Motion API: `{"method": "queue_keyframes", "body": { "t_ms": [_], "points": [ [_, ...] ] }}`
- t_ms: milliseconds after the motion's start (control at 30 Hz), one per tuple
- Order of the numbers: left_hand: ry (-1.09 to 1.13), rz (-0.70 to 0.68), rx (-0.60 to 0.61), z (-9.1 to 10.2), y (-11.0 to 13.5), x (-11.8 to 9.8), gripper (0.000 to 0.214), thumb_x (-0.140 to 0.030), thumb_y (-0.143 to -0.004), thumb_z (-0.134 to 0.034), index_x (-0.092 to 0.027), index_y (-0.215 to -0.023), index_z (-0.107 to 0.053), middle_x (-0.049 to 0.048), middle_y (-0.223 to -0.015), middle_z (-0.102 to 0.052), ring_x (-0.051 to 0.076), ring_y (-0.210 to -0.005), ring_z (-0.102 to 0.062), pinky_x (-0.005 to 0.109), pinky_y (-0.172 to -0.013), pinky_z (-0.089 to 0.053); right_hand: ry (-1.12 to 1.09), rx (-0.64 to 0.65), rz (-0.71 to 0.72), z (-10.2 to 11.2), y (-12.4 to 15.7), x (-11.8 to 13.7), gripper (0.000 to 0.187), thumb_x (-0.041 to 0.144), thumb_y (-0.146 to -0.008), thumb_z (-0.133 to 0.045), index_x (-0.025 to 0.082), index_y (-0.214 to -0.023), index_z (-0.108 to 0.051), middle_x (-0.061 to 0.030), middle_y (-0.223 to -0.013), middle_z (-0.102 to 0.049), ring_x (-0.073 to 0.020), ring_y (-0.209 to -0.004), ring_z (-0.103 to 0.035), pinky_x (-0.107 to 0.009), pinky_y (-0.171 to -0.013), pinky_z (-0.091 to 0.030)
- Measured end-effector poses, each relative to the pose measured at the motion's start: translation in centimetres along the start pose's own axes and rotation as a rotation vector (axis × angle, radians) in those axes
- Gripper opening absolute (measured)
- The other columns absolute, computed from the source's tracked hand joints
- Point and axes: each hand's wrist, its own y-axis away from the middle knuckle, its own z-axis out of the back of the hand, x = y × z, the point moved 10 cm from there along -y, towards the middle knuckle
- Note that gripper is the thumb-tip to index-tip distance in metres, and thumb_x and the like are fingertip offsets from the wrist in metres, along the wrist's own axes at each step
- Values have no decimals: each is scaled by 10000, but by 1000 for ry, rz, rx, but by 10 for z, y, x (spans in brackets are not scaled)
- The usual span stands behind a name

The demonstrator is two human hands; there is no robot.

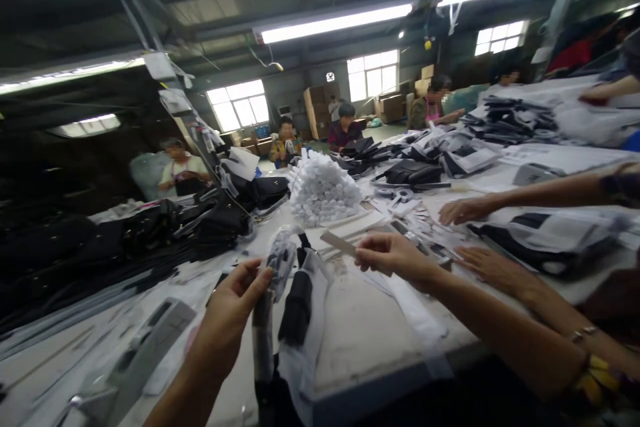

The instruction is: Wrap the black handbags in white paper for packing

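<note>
My left hand (235, 300) is closed, thumb and fingers pinching the upper end of a black strap (263, 333) bundled in clear plastic wrap. Beside that strap, a black bag part (296, 307) partly covered with white wrapping hangs toward the table's front edge. My right hand (383, 253) pinches a flat, thin greyish strip (339, 243), held above the table a little right of the wrapped strap. What material the strip is made of, I cannot tell.
A heap of white rolls (325, 193) stands ahead. A co-worker's hands (485, 270) rest at the right near a wrapped black bag (540, 240). A grey tape dispenser (145, 347) lies at left, black bags (210, 220) behind it. Several people sit farther back.
</note>
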Motion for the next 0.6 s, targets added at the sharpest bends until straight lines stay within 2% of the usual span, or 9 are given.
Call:
{"method": "queue_keyframes", "body": {
  "t_ms": [67,167,233,333,433,533,600],
  "points": [
    [34,4,3,-2,2,-3,626,-557,-699,-790,-171,-1171,-646,81,-1103,-724,250,-1058,-649,329,-915,-492,-69,128,-69,-42,6,6,339,468,-786,-733,138,-856,-694,-70,-794,-741,-111,-577,-587,-220,-501,-367],
    [32,-4,-12,-3,7,-9,612,-559,-697,-789,-165,-1148,-663,76,-1080,-731,238,-1029,-656,309,-896,-494,-102,222,-93,-82,6,11,310,439,-755,-755,138,-790,-689,-55,-737,-729,-102,-549,-567,-222,-512,-391],
    [4,-27,-38,-2,11,-14,599,-560,-699,-787,-169,-1137,-672,69,-1049,-735,242,-1015,-659,315,-892,-497,-104,221,-47,-96,-2,15,310,438,-741,-766,138,-766,-694,-56,-729,-725,-129,-605,-608,-242,-573,-444],
    [-29,-57,-16,-6,15,-20,572,-546,-717,-781,-186,-1146,-668,62,-1034,-735,254,-1037,-659,339,-927,-484,-112,181,36,-113,-15,23,331,461,-730,-779,143,-799,-722,-42,-726,-712,-139,-635,-616,-246,-592,-441],
    [-55,-80,30,-11,17,-22,537,-544,-749,-757,-198,-1149,-665,70,-1058,-732,261,-1039,-666,365,-949,-478,-282,234,54,-134,-22,34,319,446,-719,-789,149,-828,-747,-19,-731,-687,-114,-648,-582,-233,-611,-409],
    [-107,-125,12,-7,17,-24,528,-553,-761,-740,-197,-1143,-666,91,-1074,-727,290,-1066,-657,401,-953,-480,-505,333,-82,-151,-18,39,268,351,-639,-822,142,-791,-752,-13,-757,-671,-108,-714,-572,-241,-715,-420],
    [-155,-157,27,-5,16,-24,529,-559,-772,-725,-205,-1159,-660,98,-1094,-721,300,-1092,-646,416,-964,-475,-588,370,-192,-154,-11,41,270,300,-582,-831,141,-786,-752,-21,-802,-674,-125,-779,-574,-258,-783,-427]
  ]
}}
